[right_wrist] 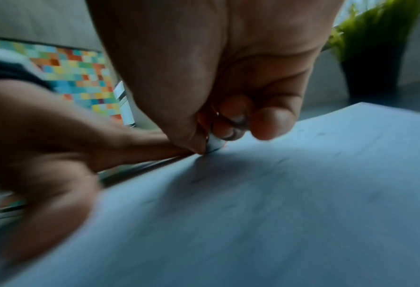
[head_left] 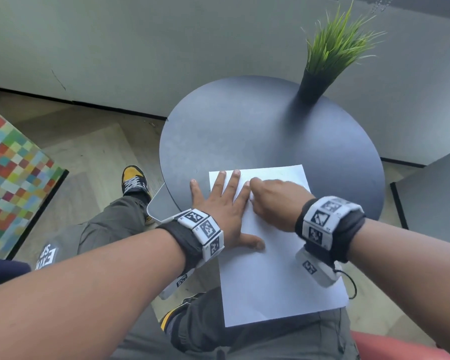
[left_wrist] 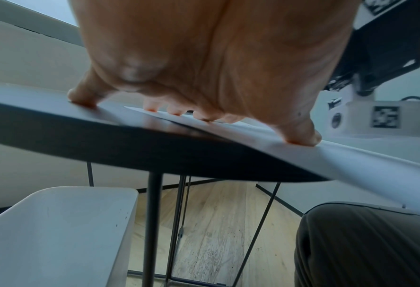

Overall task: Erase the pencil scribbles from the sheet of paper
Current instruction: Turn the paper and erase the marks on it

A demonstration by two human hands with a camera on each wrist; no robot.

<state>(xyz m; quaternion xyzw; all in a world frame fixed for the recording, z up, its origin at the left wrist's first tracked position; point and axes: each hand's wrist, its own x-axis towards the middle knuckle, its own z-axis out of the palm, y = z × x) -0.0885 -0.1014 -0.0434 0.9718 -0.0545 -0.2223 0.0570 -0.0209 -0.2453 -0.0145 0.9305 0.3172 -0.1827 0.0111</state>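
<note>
Sheet of paper [head_left: 276,276] lying across the near edge of the round dark surface [head_left: 244,131]; far half supported, near half overhanging toward the lap, unsupported. Left hand [head_left: 218,203] spread flat, fingers [head_left: 220,179] straight: little finger on the bare surface, the others and the thumb pressing the sheet's left margin. Judged as an anchor, holding the paper against sliding or buckling under rubbing strokes.

Right hand [head_left: 273,201] clenched around a small eraser [right_wrist: 213,144], pinched between thumb and fingertips, tip touching the paper just beside the left index finger. Right wrist view blurred; eraser's shape only roughly readable. Close placement of the two hands probably deliberate: paper tautest right next to the pinning fingers.

Pencil scribbles [right_wrist: 280,161] faint, a few grey strokes on the paper to the right of the eraser; barely readable in the head view near the sheet's far edge. Extent remaining hard to judge.

Room for moving: open paper to the right of the eraser up to the sheet's right edge, bare surface beyond. Potted grass plant [head_left: 320,74] at the far side, well apart from both hands. Strokes toward the near side risk creasing the overhang; strokes leftward blocked by the left fingers.
</note>
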